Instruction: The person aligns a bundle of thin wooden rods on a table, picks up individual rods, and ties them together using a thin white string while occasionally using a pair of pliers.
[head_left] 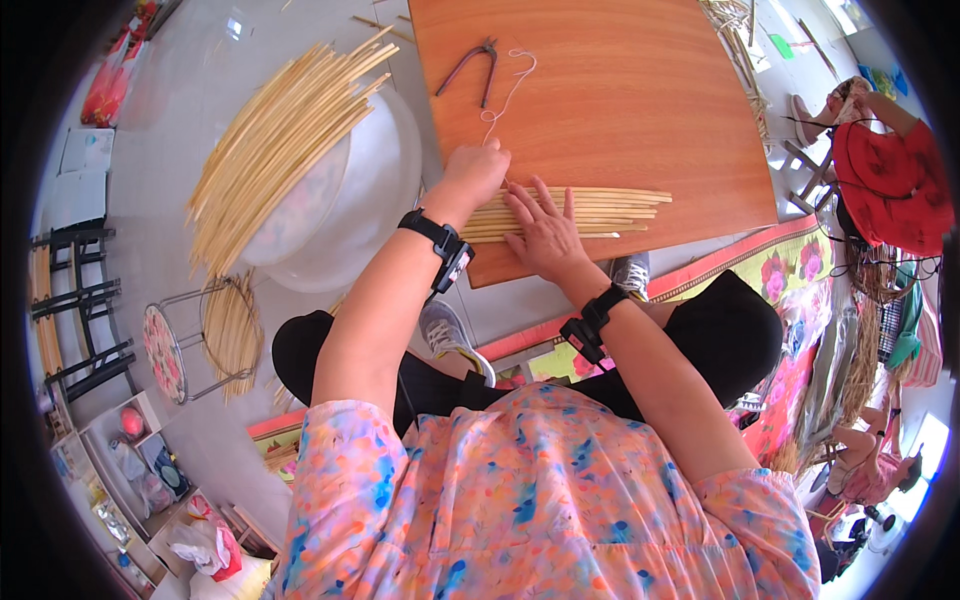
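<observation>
On the wooden table, several pale split sticks lie side by side near the front edge. My left hand is closed, gripping a thin white string at the left end of the row; the string trails loosely up the tabletop. My right hand rests flat on the sticks with fingers apart, just right of my left hand. Dark-handled pliers lie open at the table's far left.
A fanned bundle of sticks lies across a pale round tub. A folded stool is at left, a floral mat under me. Co-workers and a red bag or cloth are at right.
</observation>
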